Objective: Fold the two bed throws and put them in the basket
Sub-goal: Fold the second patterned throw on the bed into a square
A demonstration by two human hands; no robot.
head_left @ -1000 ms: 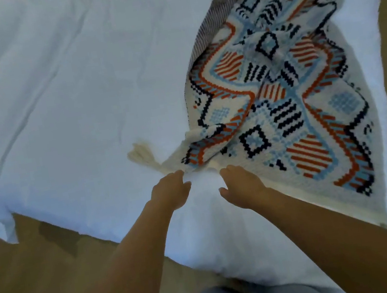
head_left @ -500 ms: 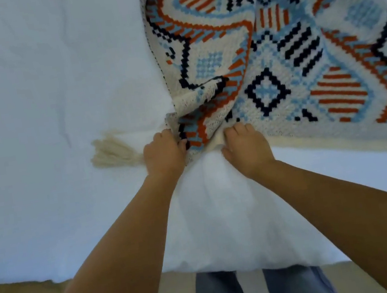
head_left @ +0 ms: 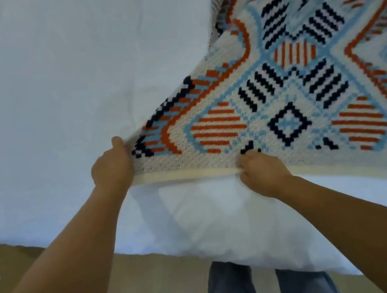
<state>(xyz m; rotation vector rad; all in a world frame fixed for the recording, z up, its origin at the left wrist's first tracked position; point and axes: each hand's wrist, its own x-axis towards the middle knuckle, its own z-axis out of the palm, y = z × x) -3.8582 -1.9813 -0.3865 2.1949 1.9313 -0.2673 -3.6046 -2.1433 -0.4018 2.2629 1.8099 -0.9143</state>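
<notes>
Head view: fold 1, I judged. My left hand (head_left: 111,170) and right hand (head_left: 262,173) pinched the throw (head_left: 281,97) by its hem; next it needed carrying across the bed (head_left: 52,92).

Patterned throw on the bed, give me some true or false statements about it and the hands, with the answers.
1. The left hand and the right hand both grip the patterned throw at its near edge. True.
2. The throw is already folded into a small square. False: it lies spread open across the white bedding.
3. The cream border is stretched between the two hands. True.
4. A basket stands on the bed. False: no basket is in view.
</notes>
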